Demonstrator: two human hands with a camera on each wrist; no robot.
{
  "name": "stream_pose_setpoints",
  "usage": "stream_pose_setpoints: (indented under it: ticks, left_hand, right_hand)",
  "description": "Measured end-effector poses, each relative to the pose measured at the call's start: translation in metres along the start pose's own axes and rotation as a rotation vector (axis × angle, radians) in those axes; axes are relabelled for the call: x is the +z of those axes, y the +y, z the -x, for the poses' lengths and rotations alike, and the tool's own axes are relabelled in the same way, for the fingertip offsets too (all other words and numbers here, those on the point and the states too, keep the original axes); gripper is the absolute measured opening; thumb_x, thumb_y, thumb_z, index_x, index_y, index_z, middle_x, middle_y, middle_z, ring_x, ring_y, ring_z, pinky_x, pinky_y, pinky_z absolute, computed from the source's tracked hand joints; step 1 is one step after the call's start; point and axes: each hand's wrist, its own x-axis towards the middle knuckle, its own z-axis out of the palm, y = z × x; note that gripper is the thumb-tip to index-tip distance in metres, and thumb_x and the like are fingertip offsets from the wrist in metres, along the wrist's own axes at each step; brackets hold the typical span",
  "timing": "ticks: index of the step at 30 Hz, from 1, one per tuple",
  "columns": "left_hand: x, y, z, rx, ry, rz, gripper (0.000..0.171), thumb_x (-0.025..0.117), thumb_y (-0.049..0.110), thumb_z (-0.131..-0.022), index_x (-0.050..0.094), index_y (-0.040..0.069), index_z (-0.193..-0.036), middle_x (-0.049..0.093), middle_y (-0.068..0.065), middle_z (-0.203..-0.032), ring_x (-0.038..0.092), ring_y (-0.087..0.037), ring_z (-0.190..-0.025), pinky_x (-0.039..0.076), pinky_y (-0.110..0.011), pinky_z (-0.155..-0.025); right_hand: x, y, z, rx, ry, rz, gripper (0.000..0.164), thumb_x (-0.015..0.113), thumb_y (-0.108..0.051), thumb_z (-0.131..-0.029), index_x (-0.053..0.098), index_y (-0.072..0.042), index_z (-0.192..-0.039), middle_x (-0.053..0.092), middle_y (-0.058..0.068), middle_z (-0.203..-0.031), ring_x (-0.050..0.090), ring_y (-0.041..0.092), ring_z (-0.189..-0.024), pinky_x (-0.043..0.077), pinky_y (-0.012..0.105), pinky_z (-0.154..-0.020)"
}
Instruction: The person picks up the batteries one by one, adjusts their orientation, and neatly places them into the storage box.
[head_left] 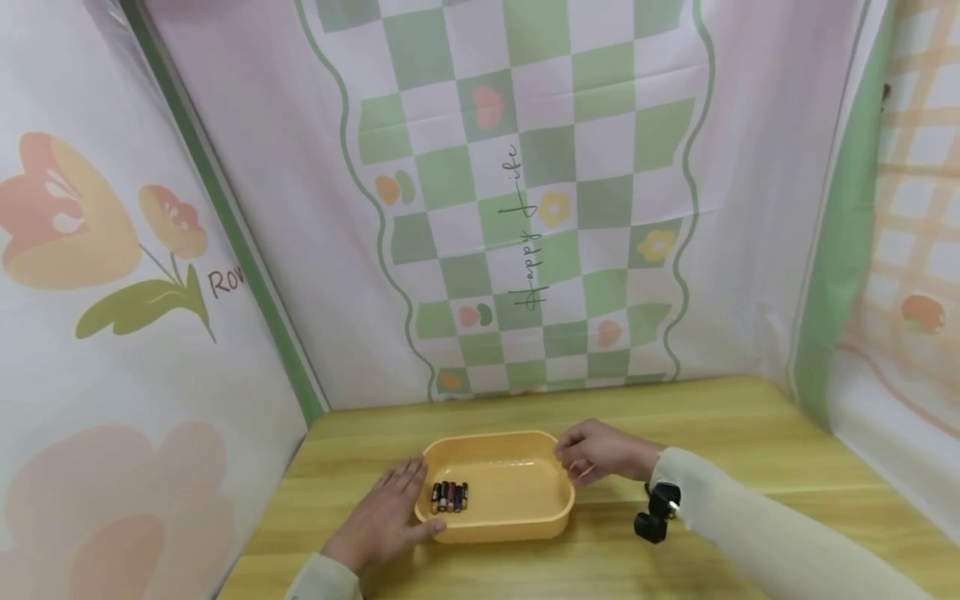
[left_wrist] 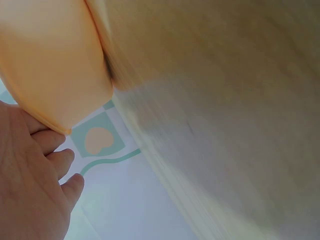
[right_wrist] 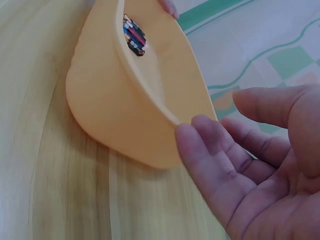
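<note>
A shallow yellow plastic basin with rounded corners stands on the table. Inside it, at the left end, several small batteries lie side by side in a row. My left hand rests against the basin's left end, its fingers along the rim and the thumb at the front edge. At the opposite end my right hand is by the rim. In the right wrist view its fingertips touch or nearly touch that rim, while the thumb stands apart from them; nothing is held.
The wood-grain table carries the basin near its middle. Behind it hangs a green-and-white checked cloth, with printed cloth walls on the left and right. A black device is strapped at the right wrist.
</note>
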Motion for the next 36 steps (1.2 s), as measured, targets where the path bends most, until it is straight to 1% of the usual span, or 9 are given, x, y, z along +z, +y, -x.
stream_pose_setpoints:
  ticks: [7,13,18,20,25,28,33,36]
  left_hand:
    - [0.001,0.003,0.001,0.011,-0.001,0.006,0.092,0.037,0.07,-0.093,0.021,0.002,-0.154,0.011,-0.011,-0.16,0.014,-0.03,-0.146,0.014,-0.049,-0.116]
    - [0.0,0.005,-0.002,0.022,-0.021,0.023,0.092,0.037,0.069,-0.094,0.021,0.001,-0.153,0.012,-0.012,-0.16,0.015,-0.031,-0.146,0.014,-0.049,-0.116]
    - [0.0,0.005,-0.009,0.05,0.017,0.017,0.09,0.038,0.068,-0.094,0.021,0.001,-0.154,0.012,-0.012,-0.16,0.016,-0.03,-0.146,0.015,-0.049,-0.116]
    - [0.0,0.005,-0.009,0.049,0.025,0.013,0.091,0.038,0.068,-0.094,0.021,0.001,-0.153,0.012,-0.012,-0.16,0.016,-0.031,-0.145,0.016,-0.049,-0.116]
    - [0.001,0.004,-0.008,0.038,0.014,0.014,0.091,0.039,0.068,-0.094,0.022,0.001,-0.153,0.014,-0.013,-0.16,0.017,-0.03,-0.145,0.016,-0.05,-0.115]
    - [0.001,0.004,-0.007,0.039,0.018,0.018,0.091,0.039,0.068,-0.094,0.023,0.001,-0.153,0.015,-0.013,-0.159,0.016,-0.029,-0.145,0.016,-0.05,-0.115]
    - [0.002,0.002,-0.002,0.027,0.04,0.01,0.092,0.041,0.069,-0.093,0.025,0.001,-0.153,0.017,-0.012,-0.159,0.018,-0.029,-0.145,0.018,-0.051,-0.115]
    - [0.001,0.001,0.0,0.033,0.054,0.004,0.091,0.042,0.068,-0.093,0.025,0.001,-0.152,0.018,-0.013,-0.159,0.02,-0.031,-0.144,0.019,-0.052,-0.114]
  right_hand:
    - [-0.018,0.008,0.009,0.02,0.063,-0.011,0.029,0.06,-0.005,-0.092,0.058,0.012,-0.115,0.061,0.017,-0.093,0.064,0.026,-0.079,0.058,0.045,-0.074]
    - [-0.036,0.01,0.024,0.038,0.083,0.011,0.033,0.06,-0.01,-0.095,0.056,0.01,-0.121,0.061,0.017,-0.096,0.065,0.027,-0.084,0.057,0.047,-0.077]
    - [-0.052,0.008,0.036,0.053,0.12,0.042,0.032,0.059,-0.012,-0.097,0.056,0.01,-0.12,0.061,0.016,-0.097,0.064,0.031,-0.086,0.057,0.047,-0.076]
    - [-0.057,0.009,0.04,0.055,0.12,0.049,0.032,0.058,-0.012,-0.097,0.056,0.01,-0.12,0.06,0.016,-0.097,0.064,0.032,-0.087,0.057,0.047,-0.076]
    - [-0.068,0.017,0.051,0.066,0.132,0.055,0.034,0.056,-0.013,-0.098,0.054,0.011,-0.122,0.059,0.016,-0.097,0.063,0.031,-0.087,0.058,0.045,-0.075]
    - [-0.072,0.025,0.058,0.083,0.151,0.044,0.031,0.056,-0.011,-0.099,0.054,0.011,-0.121,0.06,0.015,-0.096,0.064,0.032,-0.087,0.058,0.046,-0.076]
    - [-0.079,0.035,0.066,0.081,0.155,0.026,0.03,0.056,-0.011,-0.099,0.054,0.012,-0.119,0.061,0.016,-0.097,0.064,0.033,-0.088,0.057,0.048,-0.078]
    - [-0.083,0.04,0.069,0.079,0.161,0.048,0.034,0.056,-0.013,-0.098,0.053,0.013,-0.12,0.06,0.018,-0.099,0.064,0.032,-0.087,0.057,0.047,-0.078]
